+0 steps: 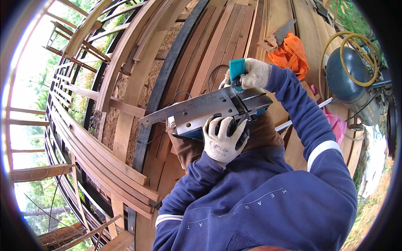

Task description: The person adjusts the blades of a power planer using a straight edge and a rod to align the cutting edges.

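The right hand's gloved fingers (pixel 252 74) are closed around a teal plastic piece (pixel 237 69), held upright at the planer's far edge. The left hand (pixel 223 140) lies on the near edge, its dark-tipped fingers bent over the metal and bunched near the slot; I can't tell whether they pinch anything. Between the 2 hands, the planer (pixel 204 110) rests across the person's lap, its flat metal face up. Its long axis runs crosswise and slightly slanted: the tapered end points left and a little toward the person, the other end right and away.

Small dark print marks the back of the left glove, and pale letters follow a curved line on the blue sweatshirt (pixel 268 205). Both elbows are bent, the left forearm short and low, the right reaching up and inward from the side.

Beyond the right hand, a handsaw (pixel 285 32) touches an orange cloth (pixel 290 55) on the boards (pixel 226 35). Farther right stands a dark tank (pixel 346 75) with a yellow hose (pixel 346 47) looped over it.
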The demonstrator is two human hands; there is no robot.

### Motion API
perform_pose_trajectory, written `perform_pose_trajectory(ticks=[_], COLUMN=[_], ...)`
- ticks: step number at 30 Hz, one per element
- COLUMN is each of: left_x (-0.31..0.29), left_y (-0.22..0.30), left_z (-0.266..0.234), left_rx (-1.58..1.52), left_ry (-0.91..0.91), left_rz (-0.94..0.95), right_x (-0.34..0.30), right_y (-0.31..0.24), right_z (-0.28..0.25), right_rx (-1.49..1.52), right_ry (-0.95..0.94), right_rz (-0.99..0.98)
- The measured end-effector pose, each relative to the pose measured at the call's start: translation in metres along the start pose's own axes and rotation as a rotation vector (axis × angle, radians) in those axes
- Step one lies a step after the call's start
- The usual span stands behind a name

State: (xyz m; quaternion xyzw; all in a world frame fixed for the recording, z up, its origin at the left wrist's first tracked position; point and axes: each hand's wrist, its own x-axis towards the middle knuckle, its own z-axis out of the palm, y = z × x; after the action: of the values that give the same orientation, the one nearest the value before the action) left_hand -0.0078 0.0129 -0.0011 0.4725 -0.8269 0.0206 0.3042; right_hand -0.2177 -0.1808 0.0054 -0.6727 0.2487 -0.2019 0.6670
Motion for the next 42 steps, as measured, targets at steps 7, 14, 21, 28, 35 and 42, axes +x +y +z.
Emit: perform_pose_trajectory(ticks=[7, 14, 21, 28, 35, 42], left_x=[-0.001, 0.001, 0.002, 0.003, 0.005, 0.004], left_y=[-0.001, -0.001, -0.001, 0.0, -0.001, -0.002], left_z=[0.003, 0.001, 0.0, -0.001, -0.002, -0.001], left_rx=[0.008, 0.022, 0.027, 0.036, 0.043, 0.027], left_ry=[-0.003, -0.013, -0.042, -0.034, -0.039, -0.035], left_rz=[-0.019, -0.034, -0.042, -0.047, -0.046, -0.055], right_x=[0.005, 0.007, 0.009, 0.011, 0.021, 0.024], right_y=[0.016, 0.009, 0.016, 0.014, 0.022, 0.025], right_z=[-0.008, -0.001, -0.004, 0.0, 0.0, 0.0], right_rx=[-0.013, 0.006, 0.076, 0.104, 0.121, 0.088], right_ry=[-0.004, 0.034, 0.022, 0.012, 0.012, 0.003], right_rz=[0.012, -0.001, 0.0, -0.029, 0.001, -0.021])
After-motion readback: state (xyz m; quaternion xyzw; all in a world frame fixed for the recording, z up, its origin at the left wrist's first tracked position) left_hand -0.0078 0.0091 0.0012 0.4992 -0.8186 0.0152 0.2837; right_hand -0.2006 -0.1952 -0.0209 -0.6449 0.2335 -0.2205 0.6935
